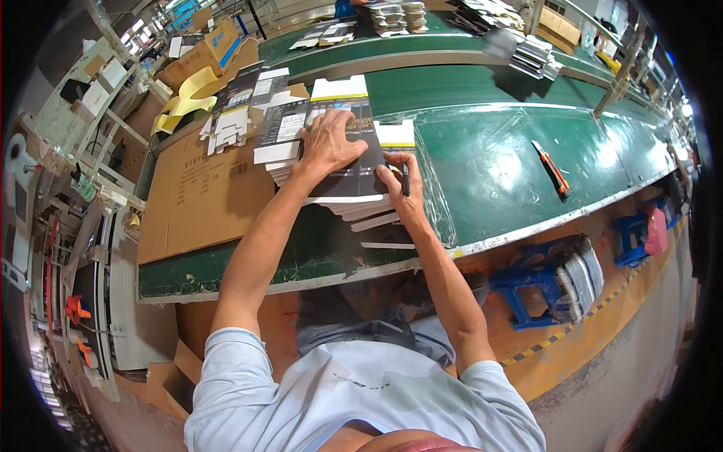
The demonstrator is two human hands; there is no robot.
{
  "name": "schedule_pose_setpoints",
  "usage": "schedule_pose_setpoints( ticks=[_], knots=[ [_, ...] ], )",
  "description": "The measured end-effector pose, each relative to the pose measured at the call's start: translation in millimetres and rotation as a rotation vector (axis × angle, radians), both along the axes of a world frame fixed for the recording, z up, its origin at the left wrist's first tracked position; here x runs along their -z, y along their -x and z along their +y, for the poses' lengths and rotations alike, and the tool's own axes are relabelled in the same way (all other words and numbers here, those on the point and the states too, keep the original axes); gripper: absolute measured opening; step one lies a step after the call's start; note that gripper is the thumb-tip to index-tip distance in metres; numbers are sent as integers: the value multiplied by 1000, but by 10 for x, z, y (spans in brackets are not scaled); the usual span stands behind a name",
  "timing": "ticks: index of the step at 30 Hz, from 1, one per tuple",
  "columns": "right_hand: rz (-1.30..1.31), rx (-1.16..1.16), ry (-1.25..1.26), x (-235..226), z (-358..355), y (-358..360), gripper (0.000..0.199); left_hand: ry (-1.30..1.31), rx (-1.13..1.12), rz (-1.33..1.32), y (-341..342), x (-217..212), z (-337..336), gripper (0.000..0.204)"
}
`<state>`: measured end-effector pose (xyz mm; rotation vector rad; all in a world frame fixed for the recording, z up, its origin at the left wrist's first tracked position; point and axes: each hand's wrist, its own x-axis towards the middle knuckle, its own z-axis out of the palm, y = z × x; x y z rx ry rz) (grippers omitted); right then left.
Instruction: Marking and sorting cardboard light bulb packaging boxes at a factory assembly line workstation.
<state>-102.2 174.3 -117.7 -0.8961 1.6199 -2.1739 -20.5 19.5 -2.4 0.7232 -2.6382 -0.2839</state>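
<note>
Both hands rest on the dark flat carton (pixel 343 169): left hand (pixel 325 143) splayed flat, right hand (pixel 399 177) pinching a pen (pixel 405 179).

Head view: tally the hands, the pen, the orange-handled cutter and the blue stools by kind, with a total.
Hands: 2, left hand and right hand, both on the dark flat cartons
Pen: 1, the pen in the right hand
Orange-handled cutter: 1
Blue stools: 2
Total: 6
</note>
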Motion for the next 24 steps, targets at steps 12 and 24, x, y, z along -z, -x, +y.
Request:
schedule_pose_setpoints(
  ticks=[12,24],
  knots=[
    [-23,-3,5,-18,60,-13,36,240,173,165,-1595,-29,183,25],
    [-46,-68,14,67,-3,-7,30,-1640,-242,1283,-1319,829,60,28]
  ],
)
